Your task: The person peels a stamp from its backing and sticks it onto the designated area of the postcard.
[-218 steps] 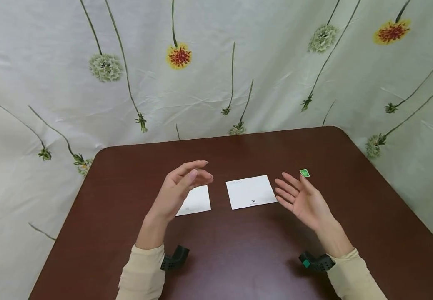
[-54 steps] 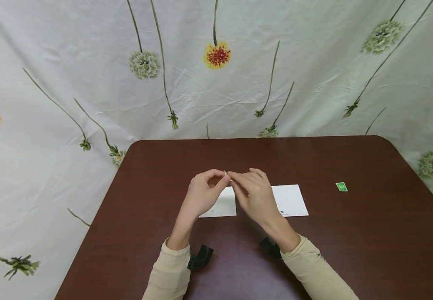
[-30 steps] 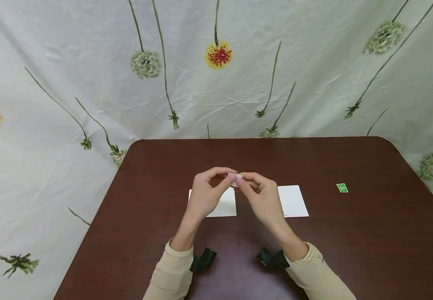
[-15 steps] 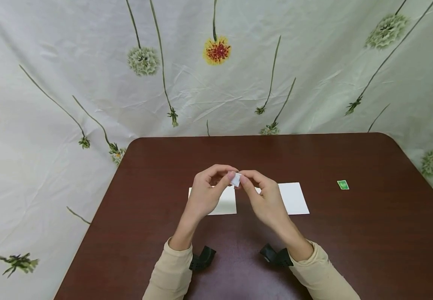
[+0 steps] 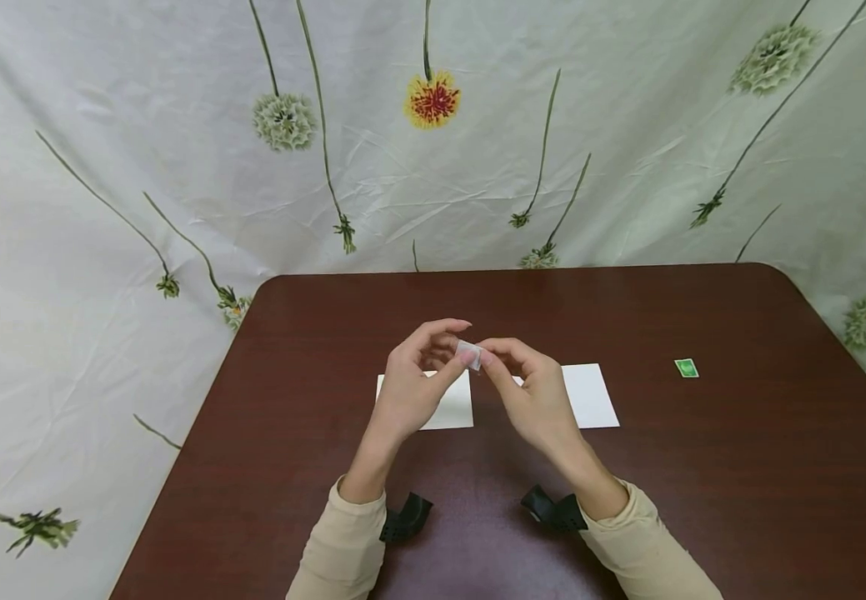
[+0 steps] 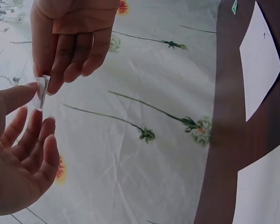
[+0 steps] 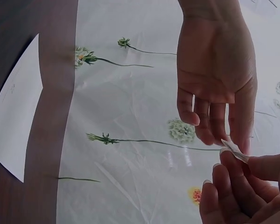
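In the head view my left hand [image 5: 413,379] and right hand [image 5: 533,387] meet above the table, fingertips close together. Between them is a small white paper square [image 5: 469,354], about the size of the green stamp on the table. My right thumb and index finger pinch one edge of it. My left thumb lies on its near face, while the left index finger is raised off it. In the left wrist view the square [image 6: 40,92] shows two thin layers at its edge. The right wrist view shows it [image 7: 234,151] nearly edge-on between the fingertips.
Two white envelopes or cards lie behind the hands, a left one [image 5: 453,408] and a right one [image 5: 590,396], both partly covered. The green stamp [image 5: 687,368] lies farther right on the dark brown table [image 5: 740,483]. A flowered cloth [image 5: 628,125] hangs behind.
The hands, first apart, have come together with the white square between them. It has turned from edge-on to facing me. Just now the left index finger has lifted away from it.
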A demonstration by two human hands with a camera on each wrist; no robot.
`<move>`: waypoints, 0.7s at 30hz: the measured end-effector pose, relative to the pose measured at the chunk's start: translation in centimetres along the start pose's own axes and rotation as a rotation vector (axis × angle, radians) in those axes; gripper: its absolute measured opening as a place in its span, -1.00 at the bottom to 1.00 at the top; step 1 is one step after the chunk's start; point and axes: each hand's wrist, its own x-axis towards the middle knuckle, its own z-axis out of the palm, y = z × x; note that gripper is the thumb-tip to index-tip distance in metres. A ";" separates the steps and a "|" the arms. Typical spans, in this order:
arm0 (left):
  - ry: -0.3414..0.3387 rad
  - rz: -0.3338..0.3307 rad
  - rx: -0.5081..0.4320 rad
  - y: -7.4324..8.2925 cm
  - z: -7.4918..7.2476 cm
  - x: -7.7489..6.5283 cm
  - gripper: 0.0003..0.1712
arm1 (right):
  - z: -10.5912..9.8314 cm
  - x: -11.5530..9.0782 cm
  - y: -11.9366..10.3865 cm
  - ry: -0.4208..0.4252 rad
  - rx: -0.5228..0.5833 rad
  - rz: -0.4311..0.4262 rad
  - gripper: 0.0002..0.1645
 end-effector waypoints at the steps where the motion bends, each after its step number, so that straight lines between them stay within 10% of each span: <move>1: 0.022 0.012 0.019 0.0 0.1 0.0 -0.72 | 0.0 0.0 0.0 0.006 -0.007 -0.008 -0.89; 11: 0.180 0.089 0.369 0.1 0.7 -0.4 -0.89 | 0.5 0.0 0.7 0.080 -0.114 -0.158 -0.91; 21: 0.066 0.044 0.226 0.2 1.0 -0.4 -0.92 | 0.8 0.1 1.4 0.176 -0.420 -0.437 -0.84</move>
